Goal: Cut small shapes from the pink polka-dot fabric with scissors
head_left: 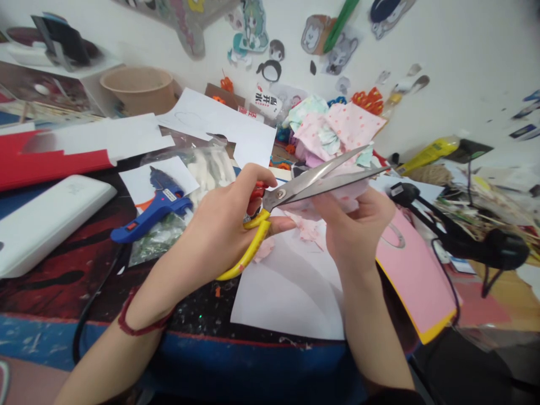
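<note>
My left hand [230,219] is closed on the handles of a pair of scissors [280,194] with yellow and red grips. Their long blades are parted and point right, passing over my right hand [354,225]. Pinched in my right hand is a pale pink cloth with small dots [348,194], partly hidden by the blades and fingers. Below the hands, small pink scraps [310,233] lie on a white sheet of paper [291,292]. Behind the blades rises a heap of pink and mint dotted cloth [333,126].
A blue glue gun [152,214] and a white case [54,219] lie on the left. To the right are pink sheets [422,270] and a black jointed stand [455,230] with a cable. A tan pot [139,90] stands at the back left.
</note>
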Motion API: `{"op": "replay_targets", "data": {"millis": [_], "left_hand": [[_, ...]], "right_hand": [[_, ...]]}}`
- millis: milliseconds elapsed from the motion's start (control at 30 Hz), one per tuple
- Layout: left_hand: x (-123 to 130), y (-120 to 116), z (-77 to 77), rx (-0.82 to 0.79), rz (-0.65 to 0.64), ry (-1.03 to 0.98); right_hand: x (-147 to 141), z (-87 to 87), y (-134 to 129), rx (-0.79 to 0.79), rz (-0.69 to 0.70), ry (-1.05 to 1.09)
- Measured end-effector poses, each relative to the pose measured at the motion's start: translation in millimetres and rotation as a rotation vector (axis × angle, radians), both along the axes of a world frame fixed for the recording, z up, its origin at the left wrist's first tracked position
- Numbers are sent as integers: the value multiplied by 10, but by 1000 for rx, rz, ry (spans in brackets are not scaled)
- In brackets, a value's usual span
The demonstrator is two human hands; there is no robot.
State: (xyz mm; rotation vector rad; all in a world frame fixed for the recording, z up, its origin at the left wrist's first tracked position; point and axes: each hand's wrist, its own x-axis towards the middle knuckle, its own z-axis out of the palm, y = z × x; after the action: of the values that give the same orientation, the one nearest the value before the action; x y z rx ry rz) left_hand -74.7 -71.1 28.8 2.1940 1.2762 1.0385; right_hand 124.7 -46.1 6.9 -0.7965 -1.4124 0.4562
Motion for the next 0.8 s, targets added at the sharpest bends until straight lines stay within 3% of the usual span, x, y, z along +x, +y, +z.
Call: {"op": "replay_targets", "data": {"millis": [800], "left_hand": [[-50,0,15,29,19,58]], "right_hand": [[31,57,0,12,40,-17]]}}
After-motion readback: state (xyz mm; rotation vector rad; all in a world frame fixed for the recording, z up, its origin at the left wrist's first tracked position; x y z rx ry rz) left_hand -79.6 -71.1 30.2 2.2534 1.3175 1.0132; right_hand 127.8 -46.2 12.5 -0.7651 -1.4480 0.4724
